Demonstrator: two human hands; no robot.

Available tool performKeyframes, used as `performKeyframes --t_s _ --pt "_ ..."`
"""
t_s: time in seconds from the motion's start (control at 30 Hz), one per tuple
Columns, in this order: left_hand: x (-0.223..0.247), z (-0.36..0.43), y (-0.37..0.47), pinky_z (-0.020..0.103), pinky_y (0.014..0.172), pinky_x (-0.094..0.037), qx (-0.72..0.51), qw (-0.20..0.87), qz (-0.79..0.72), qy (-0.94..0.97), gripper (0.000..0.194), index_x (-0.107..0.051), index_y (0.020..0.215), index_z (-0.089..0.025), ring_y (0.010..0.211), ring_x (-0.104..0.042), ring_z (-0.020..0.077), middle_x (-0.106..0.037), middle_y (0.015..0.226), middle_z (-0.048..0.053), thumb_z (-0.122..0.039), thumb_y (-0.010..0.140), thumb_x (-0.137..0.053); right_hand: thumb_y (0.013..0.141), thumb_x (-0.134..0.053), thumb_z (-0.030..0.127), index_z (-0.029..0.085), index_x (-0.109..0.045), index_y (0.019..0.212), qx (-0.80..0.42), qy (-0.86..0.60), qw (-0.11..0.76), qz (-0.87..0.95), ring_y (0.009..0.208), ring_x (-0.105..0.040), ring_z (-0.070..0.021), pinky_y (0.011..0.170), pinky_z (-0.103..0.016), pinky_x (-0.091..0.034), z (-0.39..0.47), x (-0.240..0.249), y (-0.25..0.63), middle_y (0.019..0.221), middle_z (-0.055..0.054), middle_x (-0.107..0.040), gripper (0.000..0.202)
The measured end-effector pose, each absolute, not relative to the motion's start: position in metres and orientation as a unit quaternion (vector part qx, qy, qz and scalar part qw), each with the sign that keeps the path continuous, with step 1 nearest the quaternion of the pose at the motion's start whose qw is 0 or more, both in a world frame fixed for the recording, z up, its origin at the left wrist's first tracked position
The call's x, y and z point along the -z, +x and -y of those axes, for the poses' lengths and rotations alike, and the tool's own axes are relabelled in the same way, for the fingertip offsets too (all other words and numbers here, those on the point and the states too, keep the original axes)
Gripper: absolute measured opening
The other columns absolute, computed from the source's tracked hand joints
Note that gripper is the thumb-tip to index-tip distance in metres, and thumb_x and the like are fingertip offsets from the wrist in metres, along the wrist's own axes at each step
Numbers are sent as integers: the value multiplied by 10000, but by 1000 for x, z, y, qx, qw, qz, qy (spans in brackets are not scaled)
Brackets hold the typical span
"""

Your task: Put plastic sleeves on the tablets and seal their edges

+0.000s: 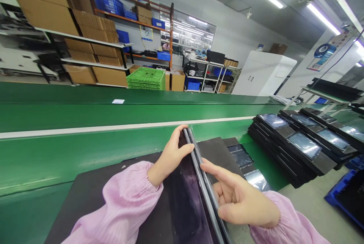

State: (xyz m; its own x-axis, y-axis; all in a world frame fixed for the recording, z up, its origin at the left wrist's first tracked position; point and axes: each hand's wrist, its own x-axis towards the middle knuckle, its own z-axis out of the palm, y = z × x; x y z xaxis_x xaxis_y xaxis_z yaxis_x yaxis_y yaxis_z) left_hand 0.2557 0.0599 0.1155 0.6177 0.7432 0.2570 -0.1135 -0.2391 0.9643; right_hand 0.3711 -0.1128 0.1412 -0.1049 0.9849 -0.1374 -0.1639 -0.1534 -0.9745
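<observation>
Two thin display panels (196, 198) stand on edge, side by side, above a dark foam sheet. The left one turns a glossy dark screen toward the left; its lower end runs out of the picture. My left hand (173, 153) is closed round the far top corner, thumb across the edges and fingers on the screen side. Against the right side lies my right hand (233, 194), its index finger stretched along the edge, the other fingers curled and the thumb at the near part. Below sits the black foam sheet (93, 191) on the green bench.
Stacked black foam trays (281, 149) with screens stand at the right. Another tray with a screen (240, 155) lies just beyond my right hand. A white label (118, 101) is on the green bench (71, 113). A blue crate (341, 191) stands on the floor, lower right.
</observation>
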Motion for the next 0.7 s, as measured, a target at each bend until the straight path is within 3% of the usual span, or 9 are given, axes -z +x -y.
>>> performKeyframes --t_s 0.33,0.5,0.7 --pt "-117 -59 256 374 939 -353 -369 567 -229 700 579 -374 1214 -185 1019 -458 233 -477 1103 63 -314 669 -516 654 -636 5 323 -446 1310 -622 -406 489 458 578 -463 -71 442 -152 -340 112 -142 377 705 22 -517 754" --pt "-116 -60 256 354 904 -369 -374 565 -231 699 573 -380 1208 -197 993 -461 224 -478 1098 55 -322 667 -522 682 -707 109 357 -457 1292 -632 -405 479 455 604 -470 -68 488 -182 -391 112 -136 382 939 -22 -538 704" --pt "-115 -59 256 369 936 -348 -372 568 -226 699 562 -376 1213 -201 1003 -459 226 -478 1102 55 -314 682 -522 694 -750 235 276 -365 1354 -636 -419 474 442 561 -458 -83 481 -167 -344 115 -134 383 657 36 -516 765"
